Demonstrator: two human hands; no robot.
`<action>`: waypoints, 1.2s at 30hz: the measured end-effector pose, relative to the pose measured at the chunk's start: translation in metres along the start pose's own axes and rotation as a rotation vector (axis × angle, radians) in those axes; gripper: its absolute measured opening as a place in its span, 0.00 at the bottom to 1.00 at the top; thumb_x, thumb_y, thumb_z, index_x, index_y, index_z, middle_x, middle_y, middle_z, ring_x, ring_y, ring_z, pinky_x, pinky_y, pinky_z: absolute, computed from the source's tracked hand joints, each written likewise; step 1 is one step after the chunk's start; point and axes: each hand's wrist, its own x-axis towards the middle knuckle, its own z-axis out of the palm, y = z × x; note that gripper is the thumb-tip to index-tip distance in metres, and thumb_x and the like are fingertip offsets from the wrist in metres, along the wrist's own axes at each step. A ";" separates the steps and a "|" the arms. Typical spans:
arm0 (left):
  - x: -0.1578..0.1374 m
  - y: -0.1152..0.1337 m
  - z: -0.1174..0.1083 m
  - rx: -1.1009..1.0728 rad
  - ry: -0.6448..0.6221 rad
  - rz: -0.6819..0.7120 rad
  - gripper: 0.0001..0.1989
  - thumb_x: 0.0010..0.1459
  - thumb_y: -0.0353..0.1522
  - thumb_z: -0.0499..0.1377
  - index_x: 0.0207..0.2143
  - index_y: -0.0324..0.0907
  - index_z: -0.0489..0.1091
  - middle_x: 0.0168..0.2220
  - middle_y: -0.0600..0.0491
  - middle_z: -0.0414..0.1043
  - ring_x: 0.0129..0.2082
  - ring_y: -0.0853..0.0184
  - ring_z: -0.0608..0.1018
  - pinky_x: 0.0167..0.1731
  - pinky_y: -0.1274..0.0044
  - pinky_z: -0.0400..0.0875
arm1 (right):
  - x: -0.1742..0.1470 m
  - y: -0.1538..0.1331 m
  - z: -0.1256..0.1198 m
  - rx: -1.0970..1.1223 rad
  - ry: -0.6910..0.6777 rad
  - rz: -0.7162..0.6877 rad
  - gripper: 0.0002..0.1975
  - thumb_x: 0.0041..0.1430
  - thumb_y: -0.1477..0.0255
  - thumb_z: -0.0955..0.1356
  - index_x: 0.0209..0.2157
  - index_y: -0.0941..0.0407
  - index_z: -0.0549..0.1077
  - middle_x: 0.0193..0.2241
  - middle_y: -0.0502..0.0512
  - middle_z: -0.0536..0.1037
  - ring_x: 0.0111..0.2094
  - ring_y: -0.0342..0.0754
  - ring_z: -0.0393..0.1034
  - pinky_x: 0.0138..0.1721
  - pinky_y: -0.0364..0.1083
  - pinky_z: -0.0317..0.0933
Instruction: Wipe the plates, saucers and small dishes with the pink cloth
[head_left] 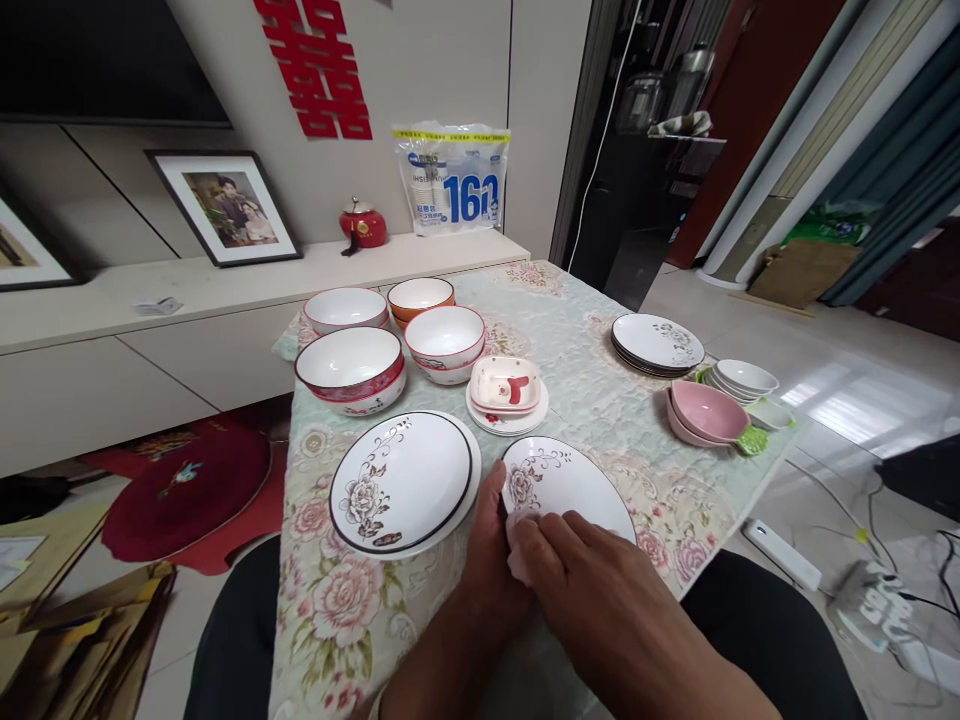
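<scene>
My left hand point(487, 560) grips the left edge of a white plate point(566, 485) with a dark rim and a brown rose pattern. Pressed against that same edge is a crumpled pale cloth or tissue point(519, 560), bunched under the fingers of my right hand point(577, 565). The near part of the plate is hidden behind my right hand. Left of my hands, a matching flowered plate point(420, 480) lies on top of another white plate. Just beyond my hands, a square dish with a red pattern point(504, 382) rests on small round plates point(510, 428).
Stacked bowls point(349, 360) stand at the back left of the flowered tablecloth point(352, 610). To the right are a pile of plates point(658, 340), pink leaf-shaped bowls point(709, 412) and small white bowls point(742, 377). A low cabinet point(97, 320) borders the table's far side.
</scene>
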 end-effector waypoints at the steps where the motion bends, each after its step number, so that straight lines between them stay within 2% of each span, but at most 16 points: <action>1: 0.001 0.000 0.000 -0.010 0.010 0.011 0.20 0.61 0.42 0.54 0.23 0.41 0.73 0.17 0.51 0.71 0.38 0.55 0.79 0.50 0.69 0.70 | 0.000 0.003 -0.004 0.068 -0.033 0.004 0.14 0.55 0.83 0.68 0.42 0.55 0.70 0.35 0.52 0.78 0.31 0.50 0.73 0.28 0.47 0.63; 3: 0.004 -0.002 -0.002 -0.051 0.002 0.021 0.20 0.61 0.43 0.53 0.30 0.37 0.77 0.21 0.49 0.74 0.40 0.55 0.79 0.50 0.68 0.70 | -0.001 0.014 -0.010 0.236 -0.073 0.057 0.11 0.60 0.81 0.67 0.42 0.52 0.70 0.34 0.49 0.77 0.31 0.48 0.73 0.28 0.44 0.63; 5: 0.008 -0.005 -0.004 -0.091 -0.009 0.025 0.21 0.61 0.42 0.53 0.37 0.34 0.77 0.29 0.46 0.79 0.42 0.54 0.79 0.51 0.67 0.70 | 0.001 0.030 -0.012 0.400 -0.051 0.177 0.08 0.65 0.75 0.65 0.45 0.51 0.70 0.37 0.49 0.77 0.34 0.46 0.74 0.33 0.44 0.65; 7: 0.010 -0.007 -0.006 -0.105 -0.001 0.023 0.21 0.61 0.41 0.53 0.42 0.33 0.77 0.37 0.43 0.80 0.45 0.54 0.79 0.52 0.66 0.69 | 0.002 0.049 -0.008 0.451 0.112 0.317 0.10 0.68 0.70 0.63 0.50 0.50 0.69 0.43 0.52 0.76 0.42 0.48 0.73 0.41 0.46 0.65; 9: 0.011 -0.008 -0.006 -0.106 0.020 0.016 0.21 0.61 0.40 0.54 0.46 0.33 0.76 0.42 0.43 0.80 0.47 0.54 0.79 0.53 0.66 0.68 | 0.004 0.066 0.002 0.421 0.222 0.445 0.14 0.69 0.65 0.62 0.53 0.52 0.68 0.45 0.56 0.75 0.46 0.51 0.71 0.46 0.50 0.65; 10: 0.011 -0.008 -0.006 -0.104 0.035 0.011 0.21 0.62 0.39 0.54 0.47 0.33 0.75 0.42 0.43 0.80 0.48 0.54 0.79 0.53 0.66 0.68 | 0.004 0.073 0.008 0.402 0.230 0.466 0.17 0.68 0.64 0.62 0.56 0.52 0.66 0.47 0.58 0.74 0.48 0.53 0.70 0.48 0.52 0.64; 12: 0.011 -0.008 -0.004 -0.092 0.075 0.005 0.21 0.63 0.39 0.53 0.49 0.33 0.74 0.43 0.43 0.80 0.48 0.54 0.79 0.54 0.66 0.68 | 0.005 0.082 0.018 0.330 0.146 0.437 0.22 0.67 0.63 0.63 0.61 0.51 0.63 0.54 0.61 0.71 0.54 0.57 0.64 0.51 0.56 0.63; 14: 0.011 -0.008 -0.003 -0.075 0.124 0.012 0.21 0.64 0.39 0.52 0.50 0.34 0.74 0.43 0.43 0.81 0.49 0.54 0.79 0.53 0.66 0.68 | 0.005 0.085 0.026 0.233 0.071 0.417 0.21 0.66 0.67 0.63 0.59 0.49 0.67 0.56 0.62 0.68 0.55 0.60 0.62 0.51 0.59 0.63; 17: 0.011 -0.008 -0.003 -0.050 0.171 0.042 0.21 0.64 0.39 0.53 0.52 0.35 0.72 0.44 0.44 0.81 0.49 0.55 0.79 0.53 0.66 0.69 | 0.009 0.081 0.032 0.175 0.052 0.461 0.15 0.65 0.73 0.62 0.50 0.52 0.75 0.47 0.62 0.71 0.45 0.54 0.67 0.44 0.53 0.65; 20: 0.011 -0.009 -0.005 -0.059 0.157 0.028 0.21 0.64 0.39 0.52 0.51 0.35 0.73 0.43 0.44 0.81 0.48 0.55 0.79 0.52 0.66 0.69 | 0.017 0.071 0.036 0.216 0.066 0.492 0.12 0.66 0.75 0.62 0.46 0.55 0.76 0.39 0.58 0.71 0.37 0.48 0.69 0.38 0.47 0.64; 22: 0.012 -0.009 -0.008 -0.089 0.133 0.007 0.20 0.64 0.39 0.52 0.48 0.35 0.74 0.41 0.44 0.81 0.46 0.55 0.79 0.51 0.66 0.70 | 0.022 0.062 0.036 0.276 0.083 0.435 0.11 0.65 0.75 0.63 0.44 0.55 0.76 0.39 0.57 0.71 0.39 0.48 0.69 0.39 0.46 0.63; 25: 0.013 -0.007 -0.010 -0.129 0.108 0.006 0.16 0.63 0.38 0.53 0.41 0.36 0.75 0.38 0.45 0.81 0.44 0.57 0.80 0.50 0.67 0.70 | 0.023 0.054 0.030 0.464 0.047 0.272 0.07 0.64 0.75 0.65 0.40 0.54 0.76 0.37 0.53 0.72 0.40 0.46 0.68 0.41 0.45 0.63; 27: 0.014 -0.006 -0.011 -0.128 0.095 -0.011 0.16 0.62 0.39 0.54 0.37 0.36 0.76 0.37 0.45 0.80 0.44 0.56 0.80 0.50 0.67 0.70 | 0.018 0.057 0.023 0.597 -0.052 0.164 0.07 0.62 0.78 0.66 0.36 0.53 0.76 0.36 0.49 0.73 0.38 0.43 0.69 0.40 0.42 0.62; 29: 0.013 -0.006 -0.010 -0.114 0.080 -0.038 0.19 0.63 0.41 0.53 0.38 0.34 0.76 0.37 0.43 0.80 0.44 0.55 0.80 0.50 0.66 0.70 | 0.011 0.067 0.018 0.672 -0.168 0.115 0.09 0.59 0.80 0.67 0.35 0.52 0.76 0.35 0.47 0.74 0.38 0.42 0.69 0.40 0.41 0.61; 32: 0.013 -0.007 -0.008 -0.100 0.068 -0.045 0.23 0.64 0.42 0.51 0.45 0.33 0.75 0.39 0.42 0.81 0.46 0.53 0.79 0.51 0.64 0.70 | 0.002 0.087 0.017 0.609 -0.205 0.257 0.09 0.55 0.82 0.67 0.33 0.53 0.75 0.34 0.47 0.75 0.37 0.44 0.70 0.40 0.43 0.60; 36: 0.012 -0.009 -0.008 -0.101 0.061 -0.030 0.23 0.64 0.42 0.51 0.50 0.34 0.73 0.41 0.43 0.81 0.48 0.53 0.79 0.53 0.64 0.68 | 0.009 0.092 0.029 0.310 -0.072 0.554 0.08 0.61 0.77 0.64 0.38 0.57 0.74 0.36 0.54 0.75 0.37 0.49 0.70 0.39 0.46 0.59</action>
